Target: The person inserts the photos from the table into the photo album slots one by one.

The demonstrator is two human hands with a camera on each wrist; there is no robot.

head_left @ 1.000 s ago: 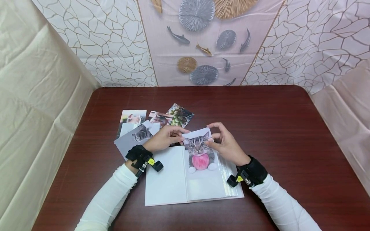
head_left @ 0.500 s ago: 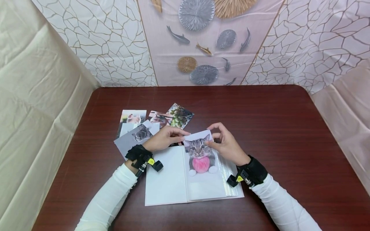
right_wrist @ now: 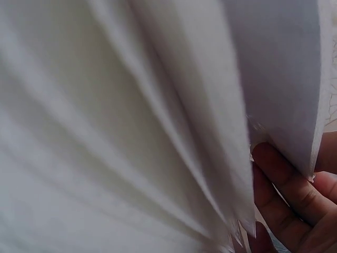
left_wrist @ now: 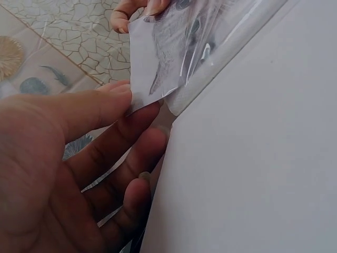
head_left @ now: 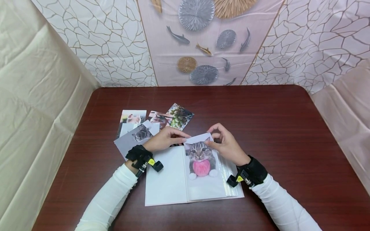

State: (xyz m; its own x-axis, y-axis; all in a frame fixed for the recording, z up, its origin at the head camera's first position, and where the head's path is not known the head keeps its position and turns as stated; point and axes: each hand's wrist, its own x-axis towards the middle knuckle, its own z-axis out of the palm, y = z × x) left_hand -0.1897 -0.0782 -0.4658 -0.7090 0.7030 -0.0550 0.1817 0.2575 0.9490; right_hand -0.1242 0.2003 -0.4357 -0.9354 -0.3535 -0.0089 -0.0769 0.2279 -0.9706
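Observation:
A photo of a grey tabby cat with a pink fluffy ball (head_left: 201, 157) lies over the right side of an open white photo album (head_left: 166, 176). Most of it sits inside a clear pocket, its top edge sticking out. My left hand (head_left: 167, 138) pinches the photo's top left corner between thumb and fingers; the left wrist view shows the white corner (left_wrist: 142, 52) at the plastic sleeve's mouth. At the top right corner, my right hand (head_left: 226, 146) pinches the photo with its thumb in front. Fanned album pages (right_wrist: 158, 105) partly hide that hand in the right wrist view.
Several loose photos lie left of and behind the album: a grey cat photo (head_left: 140, 134), a pig photo (head_left: 133, 117), and a green plant photo (head_left: 181, 116). All rest on a dark red-brown table (head_left: 274, 128). Patterned cloth (head_left: 115, 41) hangs behind it.
The cat photo has slid a little toward me, deeper into the pocket, with less of its top edge sticking out. Both hands keep their hold and have barely moved.

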